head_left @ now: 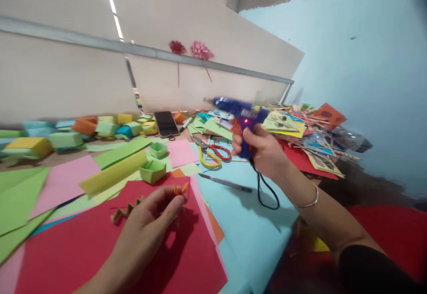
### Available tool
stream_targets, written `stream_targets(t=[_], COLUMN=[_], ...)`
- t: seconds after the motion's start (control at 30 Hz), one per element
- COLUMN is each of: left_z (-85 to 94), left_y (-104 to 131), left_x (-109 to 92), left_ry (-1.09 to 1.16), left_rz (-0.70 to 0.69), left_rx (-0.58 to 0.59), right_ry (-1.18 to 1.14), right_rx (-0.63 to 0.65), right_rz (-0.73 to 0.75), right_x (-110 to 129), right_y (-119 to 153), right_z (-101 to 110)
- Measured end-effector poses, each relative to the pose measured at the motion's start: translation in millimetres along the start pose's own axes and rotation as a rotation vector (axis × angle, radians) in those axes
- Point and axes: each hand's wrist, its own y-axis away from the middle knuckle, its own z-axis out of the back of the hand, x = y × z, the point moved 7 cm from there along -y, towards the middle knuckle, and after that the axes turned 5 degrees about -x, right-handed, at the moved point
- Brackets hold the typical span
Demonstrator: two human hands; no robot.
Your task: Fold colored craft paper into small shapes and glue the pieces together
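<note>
Currently gripping a glue gun [230, 106] in the right hand [267, 151], pinching an orange scrap [181, 190] in the left hand [147, 223] above red paper [80, 249].

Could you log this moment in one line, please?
left hand: pinching small orange piece | right hand: gripping blue glue gun, red light lit | scissors: on work surface

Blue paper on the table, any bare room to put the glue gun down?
Yes: the blue paper is bare below the craft knife, right of the red sheet. That sheet is bare left of the left hand. It's crowded around the scissors and paper heap.
</note>
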Motion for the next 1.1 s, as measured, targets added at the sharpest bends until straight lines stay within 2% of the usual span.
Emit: stream_targets(t=[0.07, 0.13, 0.23, 0.33, 0.43, 0.57, 0.67, 0.73, 0.93, 1.1], left_z=[0.0, 0.4, 1.1, 1.7, -0.8, -14.5, -25.4, -29.4, -28.4, -12.2], left_y=[-2, -4, -7, -9, -7, 1, 6, 8, 10, 5], left_x=[-2, -4, -5, 3, 12, 13, 9, 5, -2, -2], left_ry=[0.037, 0.057, 0.081, 0.168, 0.214, 0.226, 0.22, 0.177, 0.064, -0.053], left_rz=[-0.008, -0.015, -0.012, 0.067, 0.166, 0.198, 0.181, 0.146, 0.077, -0.034], left_rx=[0.007, 0.003, 0.012, 0.038, 0.086, 0.228, 0.329, 0.356, 0.269, 0.051], right_ry=[-0.056, -0.031, 0.062, 0.136, 0.141, 0.22, 0.269, 0.26, 0.298, 0.273], right_rx=[0.164, 0.301, 0.393, 0.449, 0.386, 0.241, 0.262, 0.277, 0.238, 0.187], right_rz=[-0.153, -0.17, -0.139, -0.159, -0.188, -0.184, -0.144, -0.101, -0.077, -0.04], right_x=[-28, -41, -48, -56, -65, -66, -62, -60, -64, -64], right_y=[7, 11, 11, 16, 22, 29, 37, 42, 50, 48], right_z=[-15, -22, -24, -27, -28, -29, -40, -48, -54, -49])
